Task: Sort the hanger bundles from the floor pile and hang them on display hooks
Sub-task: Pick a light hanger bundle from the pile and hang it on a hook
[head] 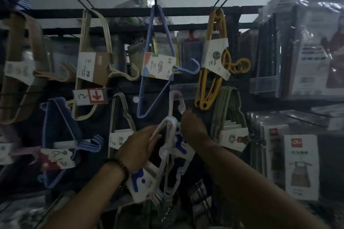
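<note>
While hands [138,148] [193,126] grip pale hangers [164,151], crowded rack [186,10]

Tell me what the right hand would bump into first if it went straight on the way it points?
The right hand touches the hook of the pale hanger bundle; past that, probably the clear label strip, though depth is hard to judge.

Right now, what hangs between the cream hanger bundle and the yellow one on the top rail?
One blue hanger bundle hangs there, as the head view shows.
</note>
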Demonstrator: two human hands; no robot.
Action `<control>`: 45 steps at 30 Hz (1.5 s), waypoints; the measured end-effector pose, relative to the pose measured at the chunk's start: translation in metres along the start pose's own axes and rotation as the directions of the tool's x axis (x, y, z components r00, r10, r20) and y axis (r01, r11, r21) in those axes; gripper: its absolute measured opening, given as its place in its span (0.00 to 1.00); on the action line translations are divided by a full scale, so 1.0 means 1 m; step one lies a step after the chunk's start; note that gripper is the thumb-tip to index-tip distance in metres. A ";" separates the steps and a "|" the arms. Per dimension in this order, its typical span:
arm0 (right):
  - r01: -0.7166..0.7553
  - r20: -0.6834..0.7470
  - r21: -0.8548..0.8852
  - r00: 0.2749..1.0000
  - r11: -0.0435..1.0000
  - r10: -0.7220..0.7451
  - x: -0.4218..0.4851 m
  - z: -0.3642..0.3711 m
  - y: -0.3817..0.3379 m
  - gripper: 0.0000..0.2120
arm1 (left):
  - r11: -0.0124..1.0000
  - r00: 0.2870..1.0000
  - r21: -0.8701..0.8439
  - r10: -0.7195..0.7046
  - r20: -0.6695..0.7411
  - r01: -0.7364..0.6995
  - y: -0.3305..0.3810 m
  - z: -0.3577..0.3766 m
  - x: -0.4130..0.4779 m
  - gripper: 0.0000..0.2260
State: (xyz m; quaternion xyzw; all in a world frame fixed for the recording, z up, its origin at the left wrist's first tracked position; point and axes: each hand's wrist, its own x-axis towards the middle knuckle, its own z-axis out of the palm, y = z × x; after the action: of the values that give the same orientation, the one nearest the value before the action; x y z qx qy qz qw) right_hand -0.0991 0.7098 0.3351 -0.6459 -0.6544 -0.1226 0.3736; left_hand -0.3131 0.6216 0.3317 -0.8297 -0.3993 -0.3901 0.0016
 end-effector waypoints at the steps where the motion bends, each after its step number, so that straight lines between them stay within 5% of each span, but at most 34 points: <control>1: 0.009 -0.026 0.007 1.000 1.000 -0.009 0.006 0.002 -0.001 0.15 | 1.000 1.000 0.007 -0.023 -0.010 0.023 -0.002 0.001 -0.002 0.15; 10: -0.047 0.017 -0.037 0.999 0.998 0.048 0.033 0.015 -0.003 0.14 | 0.993 0.992 0.030 -0.116 -0.048 0.118 -0.012 0.004 -0.017 0.17; 13: 0.028 0.084 -0.062 0.996 0.998 -0.022 0.025 0.006 0.002 0.15 | 0.989 0.988 0.022 -0.144 -0.047 0.145 -0.012 0.006 -0.018 0.19; 16: 0.111 0.003 -0.001 0.994 0.994 -0.111 0.005 -0.016 0.005 0.17 | 0.983 0.980 -0.005 -0.185 -0.075 0.185 -0.008 0.009 -0.016 0.18; 19: 0.142 -0.066 0.281 0.990 0.949 -0.128 -0.036 -0.048 0.002 0.12 | 0.969 0.964 -0.048 -0.247 -0.097 0.243 -0.002 0.012 -0.012 0.16; 22: 0.128 0.018 0.518 0.987 0.846 -0.160 -0.083 -0.077 -0.006 0.13 | 0.960 0.952 -0.081 -0.276 -0.132 0.267 0.008 0.013 -0.002 0.14; 26: 0.083 0.257 0.374 0.948 0.924 -0.190 -0.115 -0.084 -0.019 0.19 | 0.924 0.926 -0.127 -0.370 -0.070 0.360 0.029 0.017 0.016 0.12; 30: -0.031 0.245 0.272 0.969 0.962 -0.038 -0.118 -0.078 -0.023 0.16 | 0.899 0.916 -0.192 -0.401 0.004 0.394 0.046 0.027 0.028 0.15; 33: -0.072 0.210 0.240 0.978 0.968 0.020 -0.117 -0.082 -0.013 0.11 | 0.889 0.952 -0.340 -0.293 0.091 0.306 0.051 0.030 0.029 0.10; 38: -0.212 0.185 0.361 0.971 0.908 0.153 -0.114 -0.098 -0.001 0.09 | 0.905 0.984 -0.392 -0.126 0.123 0.165 0.053 0.038 0.005 0.21; 45: -0.030 -0.021 0.300 0.999 0.953 0.038 -0.120 -0.105 -0.012 0.05 | 0.903 1.000 -0.430 -0.015 0.024 0.024 0.056 0.028 -0.014 0.26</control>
State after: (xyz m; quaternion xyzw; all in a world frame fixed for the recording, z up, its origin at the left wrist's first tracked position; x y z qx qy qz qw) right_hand -0.0892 0.5503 0.3333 -0.5913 -0.6491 -0.0239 0.4779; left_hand -0.2631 0.5833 0.3203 -0.8095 -0.3117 -0.4601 -0.1891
